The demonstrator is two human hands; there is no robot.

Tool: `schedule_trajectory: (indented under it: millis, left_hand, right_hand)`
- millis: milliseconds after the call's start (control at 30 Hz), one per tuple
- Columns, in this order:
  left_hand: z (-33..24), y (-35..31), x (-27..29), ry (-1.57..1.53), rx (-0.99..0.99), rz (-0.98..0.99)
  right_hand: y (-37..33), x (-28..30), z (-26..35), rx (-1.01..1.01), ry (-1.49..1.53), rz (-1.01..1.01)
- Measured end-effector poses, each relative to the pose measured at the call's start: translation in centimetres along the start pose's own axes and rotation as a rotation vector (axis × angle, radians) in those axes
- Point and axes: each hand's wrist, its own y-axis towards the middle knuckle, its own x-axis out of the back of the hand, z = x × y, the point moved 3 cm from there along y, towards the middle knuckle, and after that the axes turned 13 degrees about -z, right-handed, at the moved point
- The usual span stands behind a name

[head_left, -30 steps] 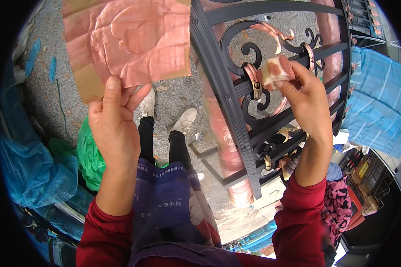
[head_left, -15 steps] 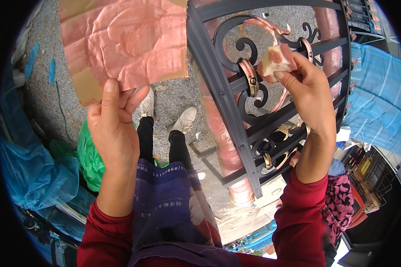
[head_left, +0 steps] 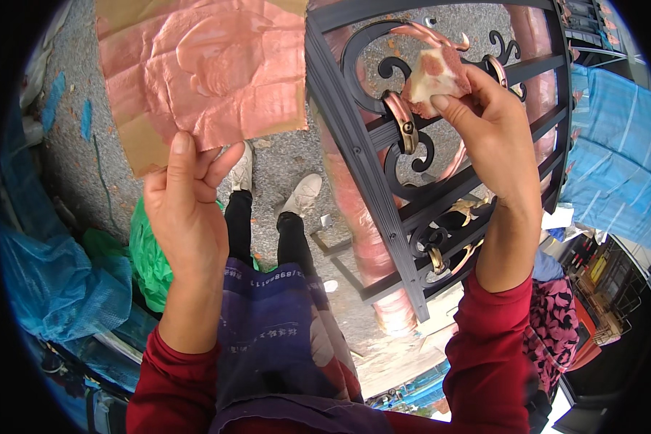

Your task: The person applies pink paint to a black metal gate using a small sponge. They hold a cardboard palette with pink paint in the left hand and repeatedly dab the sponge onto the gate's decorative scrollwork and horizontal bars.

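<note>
My left hand (head_left: 188, 210) pinches the lower edge of a flat cardboard piece (head_left: 267, 94), its thumb on top. Wet-looking copper-pink paint covers most of the cardboard, with bare brown at the corners. Between the thumb and fingers of my right hand (head_left: 500, 137) is a torn chunk of cream sponge (head_left: 437, 76), stained copper-pink. This sponge is over the scrollwork of a black metal gate (head_left: 365, 173), and hides part of it. Whether it touches the metal, I cannot tell. Just below it sits a copper-coloured collar (head_left: 403, 124); a leaf-shaped scroll tip (head_left: 421, 34) above is copper too.
Pink-wrapped supports (head_left: 354, 217) lie under the gate. Blue plastic wrap (head_left: 58, 282) and a green bag (head_left: 150, 249) are at left. Blue sheeting (head_left: 615, 152) is at far right, with a pink-and-black patterned cloth (head_left: 555, 315) below it. My shoes (head_left: 301, 194) stand on rough grey ground.
My right hand has moved slightly left and away from me with the sponge, which is tilted to show more of its cream face. The left hand and cardboard are nearly still.
</note>
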Motion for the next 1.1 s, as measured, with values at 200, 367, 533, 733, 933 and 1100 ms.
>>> schedule_trajectory:
  millis: [200, 367, 533, 733, 933, 1100]
  left_hand:
    - [-0.2, 0.1, 0.4, 0.017, -0.003, -0.013]
    - [0.3, -0.3, 0.2, 0.012, 0.012, 0.008]
    - [0.1, -0.7, 0.1, 0.017, 0.003, 0.01]
    - [0.2, -0.6, 0.3, 0.009, -0.005, -0.002]
    - [0.4, -1.1, 0.1, 0.019, 0.007, -0.017]
    - [0.6, -1.0, 0.5, 0.041, -0.011, 0.011]
  right_hand:
    - [-2.6, 0.1, -0.1, -0.08, -0.002, 0.06]
    - [-2.1, 0.1, 0.6, -0.002, 0.119, -0.096]
    - [-4.3, -0.6, 0.2, 0.111, -0.205, 0.033]
    - [-6.8, 0.5, -1.0, 0.194, -0.099, -0.092]
    - [-8.1, -1.3, -2.6, 0.275, -0.219, -0.179]
    - [-9.5, -1.1, -3.1, 0.22, -0.142, -0.261]
